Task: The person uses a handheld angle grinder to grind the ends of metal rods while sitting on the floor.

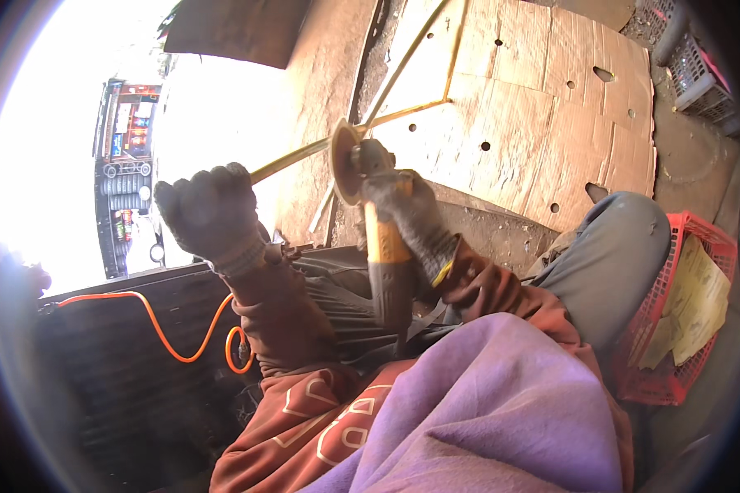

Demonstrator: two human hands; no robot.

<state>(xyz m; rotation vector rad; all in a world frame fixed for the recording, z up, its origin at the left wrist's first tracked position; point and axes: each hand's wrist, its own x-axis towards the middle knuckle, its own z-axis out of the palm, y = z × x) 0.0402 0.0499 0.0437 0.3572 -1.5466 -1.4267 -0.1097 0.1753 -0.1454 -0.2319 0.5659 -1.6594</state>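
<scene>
Past the purple cloth (pixel 501 403) nearest me, my gloved right hand (pixel 418 207) grips a yellow-and-dark angle grinder (pixel 389 242), while my gloved left hand (pixel 210 205) is closed around one end of a metal bar (pixel 292 162). The grinder's disc (pixel 346 168) stands at the bar between my hands, contact impossible to tell; beyond my right hand lies flat, holed cardboard (pixel 543 131).
</scene>
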